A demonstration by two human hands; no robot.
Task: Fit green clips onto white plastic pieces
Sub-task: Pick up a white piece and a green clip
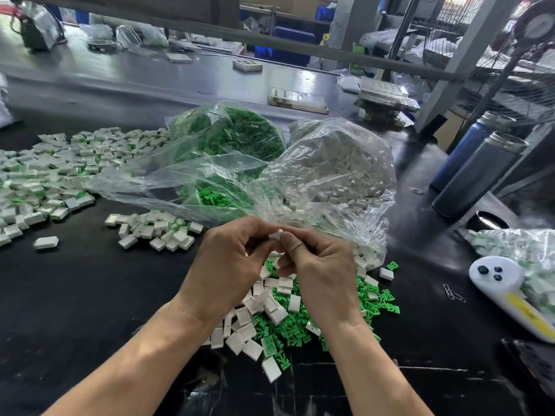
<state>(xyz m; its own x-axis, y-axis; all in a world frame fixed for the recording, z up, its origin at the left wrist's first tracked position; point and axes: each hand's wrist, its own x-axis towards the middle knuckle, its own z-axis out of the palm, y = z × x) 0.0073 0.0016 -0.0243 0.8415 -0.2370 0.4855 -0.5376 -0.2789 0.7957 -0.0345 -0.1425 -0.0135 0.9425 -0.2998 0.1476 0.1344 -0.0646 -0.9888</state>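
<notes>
- My left hand (228, 262) and right hand (318, 271) meet fingertip to fingertip above the table (90, 295), both grips pinching one white plastic piece (276, 235).
- The piece sits at the 12 o'clock edge of both grips, between the fingertips.
- Whether a green clip is with it, I cannot tell.
- Loose green clips (375, 298) and white pieces (255, 298) are heaped at 6 o'clock under my hands.

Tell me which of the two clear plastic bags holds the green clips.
The left bag, behind the hands and toward the finished pile, is filled with green clips. The right bag beside it holds only white plastic pieces.
</notes>
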